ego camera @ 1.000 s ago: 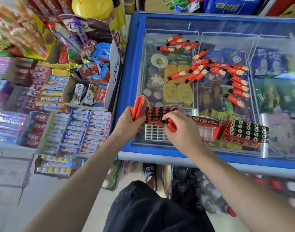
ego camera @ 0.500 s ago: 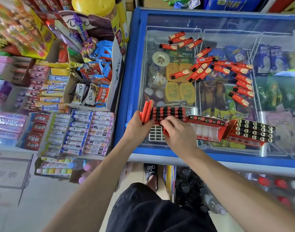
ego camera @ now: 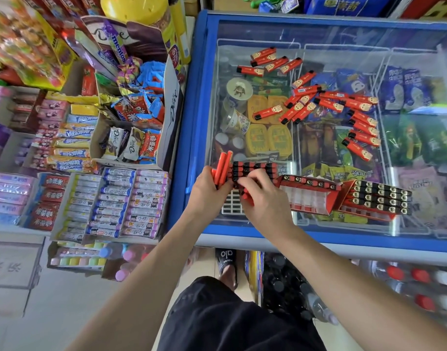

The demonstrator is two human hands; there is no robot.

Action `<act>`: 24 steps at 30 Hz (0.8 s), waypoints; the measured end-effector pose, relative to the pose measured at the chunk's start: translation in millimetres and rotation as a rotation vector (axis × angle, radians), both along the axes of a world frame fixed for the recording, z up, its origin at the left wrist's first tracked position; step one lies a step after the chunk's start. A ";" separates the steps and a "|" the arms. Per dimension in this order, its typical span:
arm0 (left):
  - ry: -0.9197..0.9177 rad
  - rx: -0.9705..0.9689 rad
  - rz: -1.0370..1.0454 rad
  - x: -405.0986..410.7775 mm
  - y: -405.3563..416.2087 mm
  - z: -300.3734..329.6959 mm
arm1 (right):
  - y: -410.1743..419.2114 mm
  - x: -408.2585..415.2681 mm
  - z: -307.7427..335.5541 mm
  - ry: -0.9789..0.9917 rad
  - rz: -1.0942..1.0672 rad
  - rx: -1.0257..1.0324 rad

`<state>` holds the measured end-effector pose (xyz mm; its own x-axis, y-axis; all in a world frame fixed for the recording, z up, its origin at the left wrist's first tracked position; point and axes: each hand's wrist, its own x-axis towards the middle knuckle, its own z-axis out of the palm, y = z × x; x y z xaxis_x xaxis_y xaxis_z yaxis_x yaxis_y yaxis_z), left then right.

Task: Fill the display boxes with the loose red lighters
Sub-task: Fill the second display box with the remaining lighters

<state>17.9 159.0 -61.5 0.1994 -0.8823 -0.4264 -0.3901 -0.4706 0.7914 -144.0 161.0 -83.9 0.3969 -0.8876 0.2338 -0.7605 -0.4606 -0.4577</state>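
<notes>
Several loose red lighters (ego camera: 329, 102) lie scattered on the glass lid of the blue freezer (ego camera: 192, 138). Three display boxes stand along the lid's near edge. The left box (ego camera: 255, 169) holds rows of lighters, the middle box (ego camera: 308, 196) shows one row above bare slots, and the right box (ego camera: 377, 198) is packed. My left hand (ego camera: 208, 193) grips a bundle of red lighters (ego camera: 223, 165) upright beside the left box. My right hand (ego camera: 264, 198) pinches a red lighter (ego camera: 247, 196) at the front of that box.
Shelves of candy, gum and chocolate boxes (ego camera: 111, 198) crowd the left side. Bottles (ego camera: 407, 279) stand on the floor under the freezer's front edge. A sandalled foot (ego camera: 226, 262) shows on the floor between them.
The view has shifted slightly. My right hand has slid left toward the left hand, bringing its lighter to the front of the left box. The left hand keeps its bundle.
</notes>
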 end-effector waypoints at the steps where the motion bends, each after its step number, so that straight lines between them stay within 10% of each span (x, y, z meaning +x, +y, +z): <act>1: -0.009 -0.005 0.002 0.2 0.2 1.7 | -0.5 0.4 1.6 -0.100 -0.067 0.037; 10: 0.350 0.082 -0.089 -13.3 13.0 31.2 | -9.2 3.7 43.3 -0.972 -0.689 0.682; 24: 0.571 0.196 -0.133 -5.6 15.8 45.9 | -22.3 -26.9 64.9 -1.285 -0.404 1.243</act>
<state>12.3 174.8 -15.6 -0.2147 -0.7784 -0.5899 0.0048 -0.6048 0.7964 -170.9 138.7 -18.9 0.2671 -0.7492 -0.6060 0.3300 0.6620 -0.6730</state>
